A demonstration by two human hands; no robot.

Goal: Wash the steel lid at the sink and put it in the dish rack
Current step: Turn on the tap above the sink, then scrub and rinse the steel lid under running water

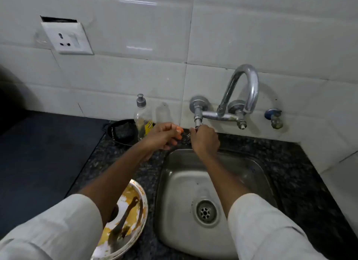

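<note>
Scene read from nine o'clock across to three o'clock.

At seven o'clock, on the dark counter (120, 159), lies a round soiled dish (126, 219), smeared with yellow-brown residue, a dark utensil across it. It may be the steel lid; this cannot be confirmed, and no dish rack is in view. It sits partly under the left forearm, untouched by either hand.

Towards eleven o'clock of the sink stand a small dark bowl (122, 131) and a clear soap bottle (142, 117) against the tiled wall.

The left hand (162, 136) is curled above the counter's back edge, fingers bent around something small and orange; what it is cannot be told.

The right hand (205, 139), just beside it, is clenched on the left valve of the wall tap (224, 112). No water is seen running.

The sink (261, 174) below, at five o'clock, holds nothing.

Judgement: the step in hand is opening the water; washing has not begun. If the dish is the lid, expect it light, stiff and, once greasy and wet, slippery. Best taken at the rim with thumb on top and fingers beneath, or by a knob if it has one, after the utensil is lifted off.
</note>
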